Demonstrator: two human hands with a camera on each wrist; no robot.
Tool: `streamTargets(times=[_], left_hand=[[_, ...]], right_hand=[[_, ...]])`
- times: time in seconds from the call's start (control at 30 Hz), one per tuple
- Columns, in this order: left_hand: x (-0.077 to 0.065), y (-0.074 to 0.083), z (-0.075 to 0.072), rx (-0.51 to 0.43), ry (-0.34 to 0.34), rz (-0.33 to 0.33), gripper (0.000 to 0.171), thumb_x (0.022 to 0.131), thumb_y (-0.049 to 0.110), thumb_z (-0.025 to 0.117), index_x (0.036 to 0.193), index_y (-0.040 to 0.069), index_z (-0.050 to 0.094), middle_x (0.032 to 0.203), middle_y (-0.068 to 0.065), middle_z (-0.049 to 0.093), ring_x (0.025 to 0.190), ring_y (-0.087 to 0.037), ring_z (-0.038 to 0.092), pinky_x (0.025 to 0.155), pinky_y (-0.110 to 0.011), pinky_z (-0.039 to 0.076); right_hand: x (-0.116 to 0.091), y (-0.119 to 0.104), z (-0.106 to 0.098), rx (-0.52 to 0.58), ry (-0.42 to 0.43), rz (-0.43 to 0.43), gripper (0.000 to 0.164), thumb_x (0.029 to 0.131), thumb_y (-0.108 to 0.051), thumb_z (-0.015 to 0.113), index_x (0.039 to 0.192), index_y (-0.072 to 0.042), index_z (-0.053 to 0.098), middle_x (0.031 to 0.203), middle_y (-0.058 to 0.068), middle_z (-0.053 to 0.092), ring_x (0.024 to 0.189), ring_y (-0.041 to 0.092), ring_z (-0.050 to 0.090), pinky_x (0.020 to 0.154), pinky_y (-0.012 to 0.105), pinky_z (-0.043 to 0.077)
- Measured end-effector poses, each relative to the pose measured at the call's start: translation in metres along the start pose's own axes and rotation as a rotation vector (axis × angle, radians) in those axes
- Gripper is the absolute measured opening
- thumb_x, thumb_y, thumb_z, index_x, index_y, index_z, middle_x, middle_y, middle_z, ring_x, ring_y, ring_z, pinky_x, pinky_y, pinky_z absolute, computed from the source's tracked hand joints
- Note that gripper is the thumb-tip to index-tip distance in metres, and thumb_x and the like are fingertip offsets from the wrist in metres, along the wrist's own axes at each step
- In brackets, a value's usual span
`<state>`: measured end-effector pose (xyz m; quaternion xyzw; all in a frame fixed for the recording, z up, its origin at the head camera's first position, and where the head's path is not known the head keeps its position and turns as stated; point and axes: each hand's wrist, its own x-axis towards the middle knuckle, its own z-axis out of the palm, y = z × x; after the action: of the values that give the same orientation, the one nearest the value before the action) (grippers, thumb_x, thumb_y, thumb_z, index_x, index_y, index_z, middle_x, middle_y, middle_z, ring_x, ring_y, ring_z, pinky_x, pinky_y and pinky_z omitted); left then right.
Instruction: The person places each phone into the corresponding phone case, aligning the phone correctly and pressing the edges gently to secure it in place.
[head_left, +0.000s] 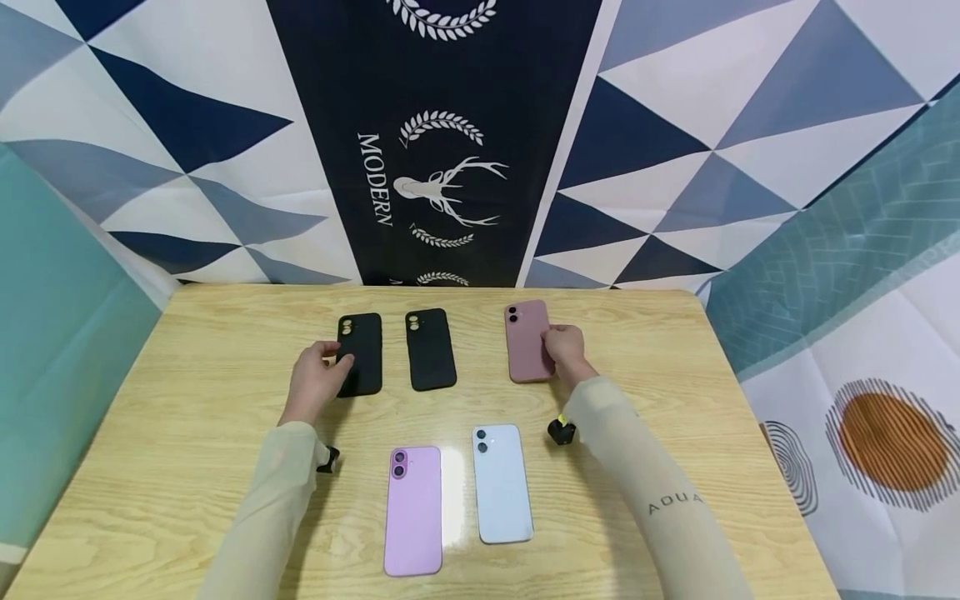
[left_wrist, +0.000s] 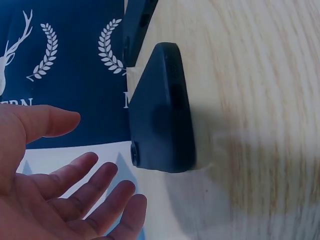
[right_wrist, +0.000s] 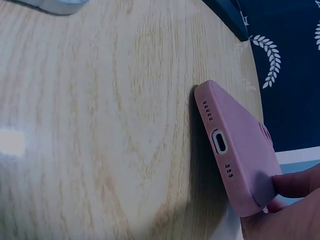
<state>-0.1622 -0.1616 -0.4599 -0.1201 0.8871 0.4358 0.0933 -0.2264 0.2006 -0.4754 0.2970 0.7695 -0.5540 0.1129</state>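
Note:
My right hand (head_left: 567,348) pinches the lower right edge of a pink phone case (head_left: 527,343) at the back right of the table. The right wrist view shows the case's bottom end (right_wrist: 220,145) with its port and speaker holes, tilted up along one side. My left hand (head_left: 317,379) is beside the left black phone case (head_left: 362,354). In the left wrist view its fingers (left_wrist: 107,200) are spread, with a gap between them and that case. A second black phone case (head_left: 431,350) lies between the left one and the pink one.
Nearer the front of the wooden table (head_left: 187,467) lie a lilac phone (head_left: 414,512) and a pale blue phone (head_left: 502,485), both back up. Behind the table's far edge hangs a patterned cloth (head_left: 442,208); more cloth (head_left: 840,333) hangs at the right.

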Motion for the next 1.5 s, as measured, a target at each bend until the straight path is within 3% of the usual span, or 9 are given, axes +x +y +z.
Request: streamTargets(times=[0.37, 0.57, 0.83, 0.93, 1.27, 1.5], left_hand=[[0.004, -0.007, -0.002, 0.002, -0.014, 0.009, 0.049, 0.096, 0.026, 0.048, 0.137, 0.000, 0.040, 0.138, -0.025, 0.039, 0.121, -0.040, 0.044, 0.095, -0.050, 0.044], [0.008, -0.007, -0.002, 0.003, -0.029, 0.008, 0.051, 0.097, 0.026, 0.048, 0.138, -0.002, 0.038, 0.139, -0.027, 0.039, 0.122, -0.041, 0.043, 0.096, -0.051, 0.043], [0.012, -0.009, 0.004, 0.012, -0.017, 0.014, 0.050, 0.096, 0.025, 0.049, 0.137, -0.002, 0.039, 0.137, -0.026, 0.040, 0.121, -0.040, 0.045, 0.097, -0.050, 0.042], [0.015, -0.010, 0.006, 0.020, -0.014, 0.018, 0.050, 0.095, 0.025, 0.049, 0.137, -0.001, 0.040, 0.137, -0.026, 0.041, 0.120, -0.040, 0.044, 0.098, -0.051, 0.041], [0.019, -0.009, 0.010, 0.043, -0.012, 0.021, 0.051, 0.095, 0.024, 0.049, 0.137, -0.002, 0.038, 0.136, -0.029, 0.040, 0.124, -0.042, 0.041, 0.102, -0.053, 0.037], [0.020, -0.010, 0.010, 0.045, -0.019, 0.006, 0.054, 0.095, 0.024, 0.049, 0.138, -0.005, 0.036, 0.139, -0.029, 0.037, 0.129, -0.042, 0.036, 0.106, -0.052, 0.035]], right_hand=[[0.000, 0.002, -0.001, -0.217, 0.034, -0.094, 0.038, 0.096, -0.013, 0.043, 0.129, 0.005, 0.050, 0.135, 0.021, 0.048, 0.125, 0.031, 0.047, 0.101, 0.041, 0.045], [-0.002, 0.003, -0.002, -0.372, 0.043, -0.194, 0.037, 0.095, -0.013, 0.041, 0.123, 0.008, 0.054, 0.125, 0.024, 0.055, 0.114, 0.032, 0.054, 0.093, 0.039, 0.050], [-0.004, 0.002, -0.002, -0.475, 0.071, -0.217, 0.034, 0.092, -0.011, 0.040, 0.111, 0.007, 0.061, 0.112, 0.023, 0.062, 0.098, 0.029, 0.059, 0.079, 0.034, 0.054], [-0.003, 0.003, 0.000, -0.485, 0.078, -0.219, 0.033, 0.092, -0.011, 0.040, 0.109, 0.007, 0.062, 0.110, 0.023, 0.063, 0.096, 0.028, 0.060, 0.077, 0.033, 0.054], [-0.002, 0.002, -0.001, -0.453, 0.057, -0.195, 0.035, 0.093, -0.011, 0.040, 0.116, 0.007, 0.059, 0.119, 0.023, 0.059, 0.109, 0.032, 0.057, 0.088, 0.038, 0.052], [-0.001, 0.004, 0.002, -0.469, 0.091, -0.214, 0.031, 0.093, -0.012, 0.040, 0.103, 0.005, 0.065, 0.103, 0.021, 0.064, 0.085, 0.023, 0.058, 0.063, 0.026, 0.049]])
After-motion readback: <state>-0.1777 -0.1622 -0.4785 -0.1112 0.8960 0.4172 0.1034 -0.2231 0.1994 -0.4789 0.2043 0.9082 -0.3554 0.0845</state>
